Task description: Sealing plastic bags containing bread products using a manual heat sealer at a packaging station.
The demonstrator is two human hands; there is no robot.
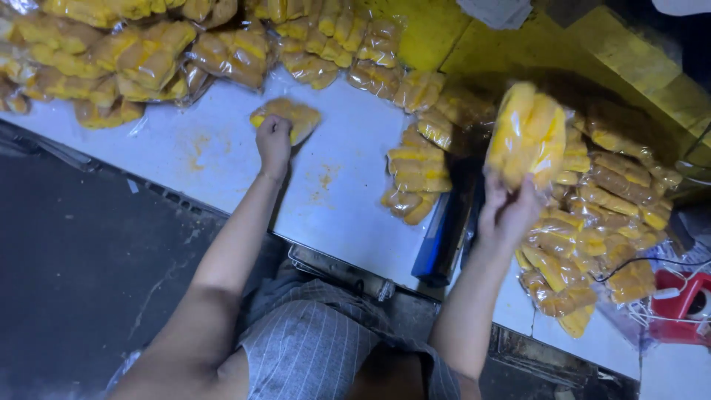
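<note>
My left hand (pixel 273 144) is closed on a clear packet of yellow pieces (pixel 290 117) that lies on the white tabletop (pixel 222 155), just in front of the far pile. My right hand (pixel 509 210) holds up a larger clear bag of yellow pieces (pixel 529 135) above the table, over the heap at the right. The bag stands nearly upright in my fingers.
A long pile of filled packets (pixel 148 55) lines the table's far edge. A small stack (pixel 416 174) sits mid-table, and a big heap (pixel 600 222) lies at the right. A blue and black sealing machine (pixel 443 237) stands at the near edge. A red tape dispenser (pixel 685 305) is at the far right.
</note>
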